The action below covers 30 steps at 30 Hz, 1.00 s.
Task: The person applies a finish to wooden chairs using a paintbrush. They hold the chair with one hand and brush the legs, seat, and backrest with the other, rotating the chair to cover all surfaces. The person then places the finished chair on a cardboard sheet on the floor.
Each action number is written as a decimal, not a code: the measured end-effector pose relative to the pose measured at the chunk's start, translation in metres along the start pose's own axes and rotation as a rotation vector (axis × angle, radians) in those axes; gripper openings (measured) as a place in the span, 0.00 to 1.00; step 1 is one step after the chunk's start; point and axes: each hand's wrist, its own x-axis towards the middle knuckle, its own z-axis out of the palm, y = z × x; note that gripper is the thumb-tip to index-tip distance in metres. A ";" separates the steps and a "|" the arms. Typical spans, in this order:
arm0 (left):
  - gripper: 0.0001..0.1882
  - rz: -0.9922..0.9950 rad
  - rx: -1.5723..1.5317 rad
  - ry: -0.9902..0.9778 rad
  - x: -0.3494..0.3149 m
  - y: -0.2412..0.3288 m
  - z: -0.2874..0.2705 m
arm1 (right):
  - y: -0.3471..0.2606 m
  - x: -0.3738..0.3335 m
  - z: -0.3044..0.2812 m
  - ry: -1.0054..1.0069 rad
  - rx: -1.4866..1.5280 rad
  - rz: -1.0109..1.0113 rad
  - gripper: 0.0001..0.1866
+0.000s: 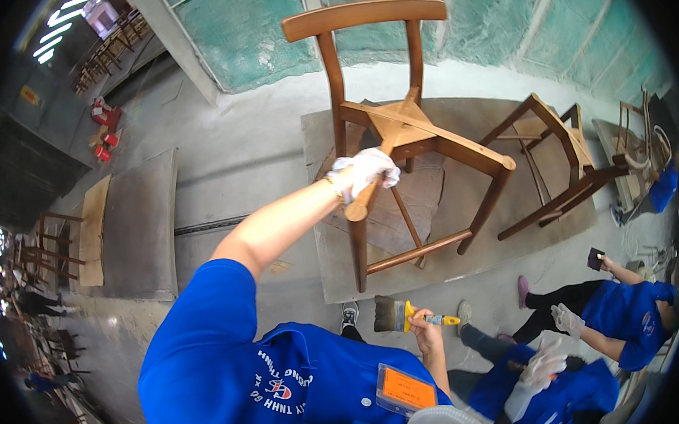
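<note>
My left hand [365, 174], in a white glove, is wrapped around the front rail of a brown wooden chair frame [471, 150]. The chair has a curved backrest, pale wood along the tops of its seat rails, and a pale panel in one part of the seat opening. It stands on a grey board [335, 277]. Lower down, close to my body, my bare right hand [429, 332] grips a paintbrush [395, 315] with a yellow handle and wide dark bristles. The brush is apart from the chair.
A second chair frame [574, 150] lies tilted on the board's right part. Two co-workers in blue shirts are at the lower right; one holds a dark pad [595, 258]. Green-covered panels [253, 32] stand behind. Another board [140, 222] and red containers [104, 121] are left.
</note>
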 end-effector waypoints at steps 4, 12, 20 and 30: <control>0.08 0.092 0.435 0.096 0.055 -0.051 -0.004 | 0.003 0.009 -0.001 0.033 -0.130 0.037 0.10; 0.46 -0.236 0.602 0.346 0.000 -0.042 0.056 | 0.002 0.022 0.029 0.031 -0.456 0.040 0.09; 0.59 -0.427 0.334 0.627 -0.363 -0.060 0.034 | 0.047 0.051 0.174 -0.202 -0.969 0.109 0.10; 0.25 -0.252 -0.700 1.729 -0.878 -0.128 0.170 | 0.274 -0.006 0.454 -0.663 -1.028 0.125 0.11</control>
